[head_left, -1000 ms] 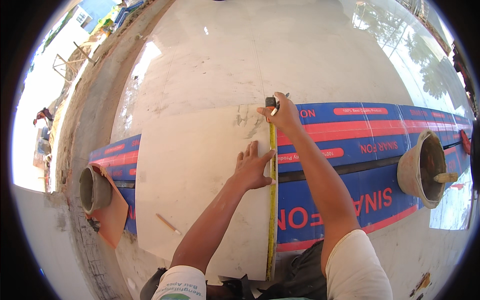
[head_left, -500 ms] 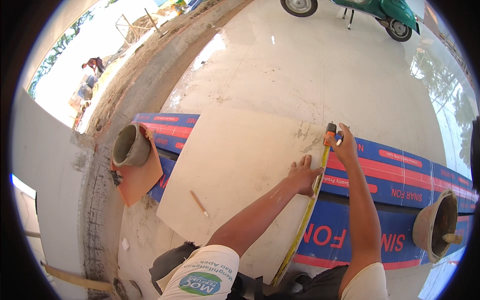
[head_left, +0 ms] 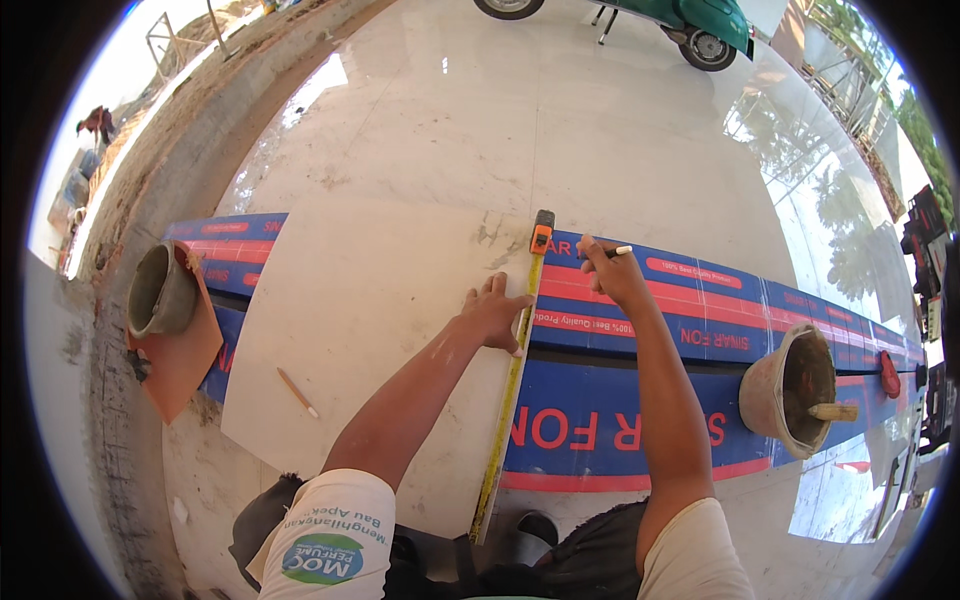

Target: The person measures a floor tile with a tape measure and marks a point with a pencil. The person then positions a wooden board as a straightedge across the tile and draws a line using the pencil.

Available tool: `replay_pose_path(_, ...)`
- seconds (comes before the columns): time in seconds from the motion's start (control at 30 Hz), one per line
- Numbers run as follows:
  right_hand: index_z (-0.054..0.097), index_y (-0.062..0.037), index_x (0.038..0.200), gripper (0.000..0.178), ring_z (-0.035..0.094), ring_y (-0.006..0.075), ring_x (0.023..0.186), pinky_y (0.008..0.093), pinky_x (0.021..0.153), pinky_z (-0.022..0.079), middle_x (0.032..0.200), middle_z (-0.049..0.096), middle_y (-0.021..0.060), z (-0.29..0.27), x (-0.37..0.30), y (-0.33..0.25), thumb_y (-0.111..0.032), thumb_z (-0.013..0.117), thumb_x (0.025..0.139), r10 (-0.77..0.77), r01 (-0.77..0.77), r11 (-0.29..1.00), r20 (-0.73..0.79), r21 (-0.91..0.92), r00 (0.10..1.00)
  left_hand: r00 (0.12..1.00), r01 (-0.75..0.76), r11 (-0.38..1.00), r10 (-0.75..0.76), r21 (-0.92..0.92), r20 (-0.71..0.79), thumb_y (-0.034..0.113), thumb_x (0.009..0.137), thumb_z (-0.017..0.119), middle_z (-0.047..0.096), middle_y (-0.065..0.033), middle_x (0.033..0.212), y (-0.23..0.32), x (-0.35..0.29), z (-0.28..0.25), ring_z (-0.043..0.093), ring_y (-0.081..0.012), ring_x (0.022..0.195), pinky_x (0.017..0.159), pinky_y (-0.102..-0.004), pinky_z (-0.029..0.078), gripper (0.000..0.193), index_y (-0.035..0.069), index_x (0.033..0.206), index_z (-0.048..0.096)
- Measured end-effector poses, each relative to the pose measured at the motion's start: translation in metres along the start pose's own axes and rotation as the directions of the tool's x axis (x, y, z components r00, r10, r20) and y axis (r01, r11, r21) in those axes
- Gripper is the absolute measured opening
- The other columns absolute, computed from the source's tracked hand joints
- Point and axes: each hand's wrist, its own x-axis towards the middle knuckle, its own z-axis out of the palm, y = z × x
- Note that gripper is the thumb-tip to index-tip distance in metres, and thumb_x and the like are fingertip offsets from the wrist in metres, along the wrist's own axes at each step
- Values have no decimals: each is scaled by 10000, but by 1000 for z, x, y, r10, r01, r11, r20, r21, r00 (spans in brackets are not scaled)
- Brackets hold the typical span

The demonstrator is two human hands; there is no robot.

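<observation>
A large pale flat board (head_left: 340, 300) lies before me on blue and red boxes. Along its right edge runs the yellow blade of a tape measure (head_left: 541, 238), whose orange and black case rests at the far corner. My left hand (head_left: 490, 315) lies on the board with fingers spread, its thumb over the blade. To the right of the case, my right hand (head_left: 612, 275) is closed around a dark marker with a pale end (head_left: 620, 251), above the boxes and touching neither board nor tape. A brown pencil (head_left: 297, 391) lies on the board, left of my left forearm.
A grey bucket (head_left: 160, 290) stands on an orange-brown tile (head_left: 180, 362) at left. Another bucket (head_left: 765, 395) with a wooden handle sticking out sits on the boxes (head_left: 590, 400) at right. A green scooter (head_left: 690, 15) is parked on the glossy floor (head_left: 430, 130). Someone bends over outside, far left.
My right hand has left the tape measure's case and moved right with the marker. My left hand stays on the blade. The whole view has swung to the right.
</observation>
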Motion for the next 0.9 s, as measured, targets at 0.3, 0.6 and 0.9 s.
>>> replay_pose_path(0.3,613,-10,797,370,520,98,469,244,447,431,610,593,49,31,-24,22,-358,601,921,2,5,1000,258,-28,966,999,32,999,-32,-9,26,385,555,886,193,-218,1502,0,-2,1,163,-371,1426,1099,-551,238,964,317,1402,431)
replay_pose_path(0.6,626,-5,795,324,572,111,514,257,490,455,622,622,53,50,-23,34,-313,641,893,-37,61,995,277,-79,960,999,42,999,-41,-33,23,374,555,886,183,-219,1510,-1,-1,2,136,-369,1436,1114,-562,213,964,332,1402,427)
replay_pose_path(0.9,623,7,790,320,576,113,527,263,501,462,631,626,60,54,-26,30,-296,651,890,-37,69,991,269,-112,962,999,44,998,-43,-35,29,367,556,884,188,-221,1508,1,-3,-2,156,-375,1430,1108,-554,229,951,331,1394,434)
